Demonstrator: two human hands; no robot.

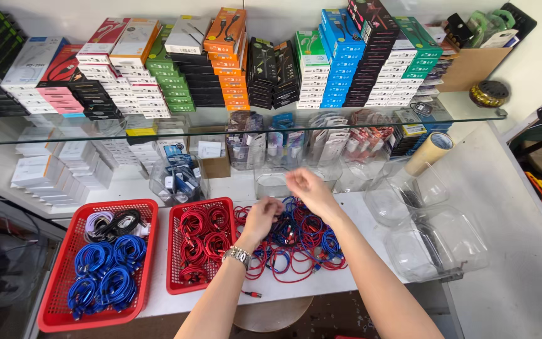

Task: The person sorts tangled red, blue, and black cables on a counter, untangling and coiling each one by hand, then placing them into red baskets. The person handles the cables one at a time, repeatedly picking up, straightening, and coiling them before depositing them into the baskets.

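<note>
We see a bright, evenly lit scene with soft, diffuse light from above. Shadows are weak; we note darker areas only at the lower left and bottom centre of the frame. The glass shelf (472,116) shows faint reflections along its edge. Straight lines bow toward the corners, indicating wide-angle distortion. The right hand (308,188) at centre shows slight motion blur; elsewhere focus is sharp.

Two red baskets (58,276), two hands (261,216), one tape roll (430,152), one wristwatch (238,255).
</note>
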